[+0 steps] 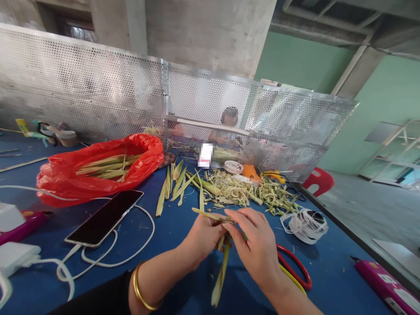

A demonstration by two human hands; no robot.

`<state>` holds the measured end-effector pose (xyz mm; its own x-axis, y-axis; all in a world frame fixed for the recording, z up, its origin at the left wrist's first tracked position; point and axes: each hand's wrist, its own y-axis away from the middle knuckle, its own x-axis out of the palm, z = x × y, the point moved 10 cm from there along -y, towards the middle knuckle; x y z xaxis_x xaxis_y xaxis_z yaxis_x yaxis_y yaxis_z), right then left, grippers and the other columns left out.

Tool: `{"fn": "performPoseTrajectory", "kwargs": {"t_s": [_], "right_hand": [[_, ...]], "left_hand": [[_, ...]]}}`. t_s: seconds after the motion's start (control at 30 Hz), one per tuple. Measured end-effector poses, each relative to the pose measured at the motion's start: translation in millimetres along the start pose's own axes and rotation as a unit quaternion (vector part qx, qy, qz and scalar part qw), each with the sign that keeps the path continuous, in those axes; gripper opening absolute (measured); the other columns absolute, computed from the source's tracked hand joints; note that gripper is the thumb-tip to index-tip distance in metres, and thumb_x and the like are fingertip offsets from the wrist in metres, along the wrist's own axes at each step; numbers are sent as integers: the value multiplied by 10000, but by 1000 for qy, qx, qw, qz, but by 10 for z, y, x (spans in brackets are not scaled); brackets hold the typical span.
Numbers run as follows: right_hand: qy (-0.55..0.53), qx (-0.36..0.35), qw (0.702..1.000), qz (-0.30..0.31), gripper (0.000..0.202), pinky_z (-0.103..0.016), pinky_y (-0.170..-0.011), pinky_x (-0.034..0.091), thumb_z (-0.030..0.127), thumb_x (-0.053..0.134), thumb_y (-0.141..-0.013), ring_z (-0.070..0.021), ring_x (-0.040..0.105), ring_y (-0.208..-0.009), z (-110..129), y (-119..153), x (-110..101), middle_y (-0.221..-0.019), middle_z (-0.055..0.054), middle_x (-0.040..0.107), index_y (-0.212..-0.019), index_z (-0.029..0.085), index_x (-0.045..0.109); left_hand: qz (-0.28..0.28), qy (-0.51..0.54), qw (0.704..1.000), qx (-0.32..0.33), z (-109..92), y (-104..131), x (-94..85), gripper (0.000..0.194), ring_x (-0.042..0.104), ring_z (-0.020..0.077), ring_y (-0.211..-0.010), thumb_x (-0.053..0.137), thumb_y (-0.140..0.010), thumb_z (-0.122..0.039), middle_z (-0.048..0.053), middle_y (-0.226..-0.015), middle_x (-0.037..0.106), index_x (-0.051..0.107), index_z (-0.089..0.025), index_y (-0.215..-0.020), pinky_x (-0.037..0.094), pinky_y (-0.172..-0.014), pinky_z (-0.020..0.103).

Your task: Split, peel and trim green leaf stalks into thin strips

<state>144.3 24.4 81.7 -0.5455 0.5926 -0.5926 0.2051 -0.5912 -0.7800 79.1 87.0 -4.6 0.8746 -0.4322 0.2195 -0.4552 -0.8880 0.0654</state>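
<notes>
My left hand (200, 234) and my right hand (257, 240) meet over the near middle of the blue table. Both pinch a small bundle of pale yellow-green leaf strips (221, 278). One strip sticks out to the upper left past my left fingers, and another hangs down below the hands. My fingers hide the point where the strips cross. Just beyond, several loose leaf strips (179, 181) lie on the table, beside a heap of cut leaf pieces (229, 188). More long leaves lie in the red plastic bag (98, 190) on the left.
A phone (105, 218) with white cables lies left of my hands. Right are a red looped handle (300, 267), a white ribbon coil (310, 227) and a purple tool (387, 286). A perforated metal screen (210, 96) stands behind, with people beyond it.
</notes>
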Motion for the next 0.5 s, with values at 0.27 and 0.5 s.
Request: {"fn": "performPoseTrajectory", "kwargs": {"t_s": [0.27,0.5], "right_hand": [[-73,85,988,107,92,-271,-644,402,176,548,-848,-155,527,-692,-15,-124,268,-746,-1,576,-766,212,570],[-122,102,986,44,97,-245,-667,445,125,508,-832,-139,564,-722,-250,-19,-31,-784,-8,584,-788,208,484]], "left_hand": [[52,113,992,26,141,-55,118,126,477,110,-417,585,-644,-273,-23,-492,527,568,-167,-579,373,-410,229],[33,-3,996,-85,142,-23,-49,206,611,141,-517,646,-671,-342,32,-649,677,664,-141,-715,418,-459,223]]}}
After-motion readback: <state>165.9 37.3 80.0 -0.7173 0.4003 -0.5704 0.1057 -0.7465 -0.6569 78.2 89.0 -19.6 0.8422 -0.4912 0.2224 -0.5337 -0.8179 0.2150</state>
